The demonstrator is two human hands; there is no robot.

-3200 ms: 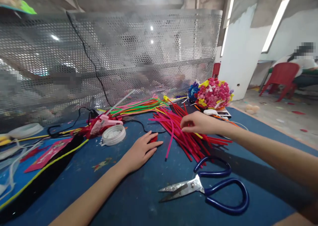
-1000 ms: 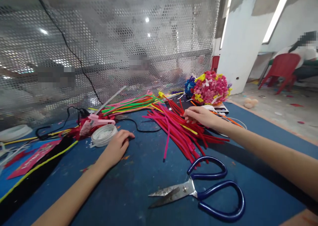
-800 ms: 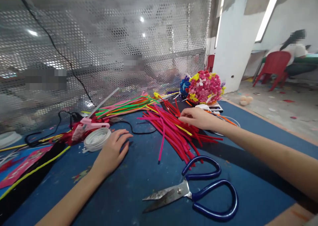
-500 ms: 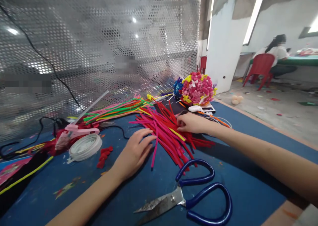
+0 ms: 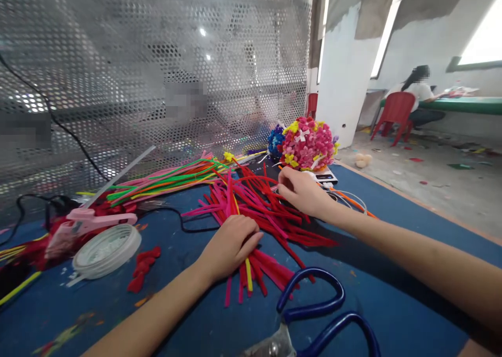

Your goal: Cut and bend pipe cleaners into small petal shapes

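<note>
My left hand [image 5: 231, 244] lies over the pile of pink and red pipe cleaners [image 5: 270, 265], its fingers closed round a pink bunch with a yellow one [image 5: 249, 275] among them. Above the right part of the pile is my right hand [image 5: 301, 189], thumb and fingertips pinched by a red stem that arcs across the pile. Loose red pipe cleaners [image 5: 314, 237] fan out below it. Blue-handled scissors [image 5: 314, 310] lie in front, their blades cut off by the lower edge.
Green, pink and orange pipe cleaners [image 5: 168, 182] lie at the back left. Nearby are a pink glue gun [image 5: 88, 220], a round white container [image 5: 105, 252] and red twisted pieces [image 5: 143, 268]. A flower ball [image 5: 309, 144] stands behind. A person sits at the far right.
My left hand has moved right onto the pile and closed on pink stems, whose lower ends have shifted left. My right hand has risen slightly. The view has tilted and shifted right.
</note>
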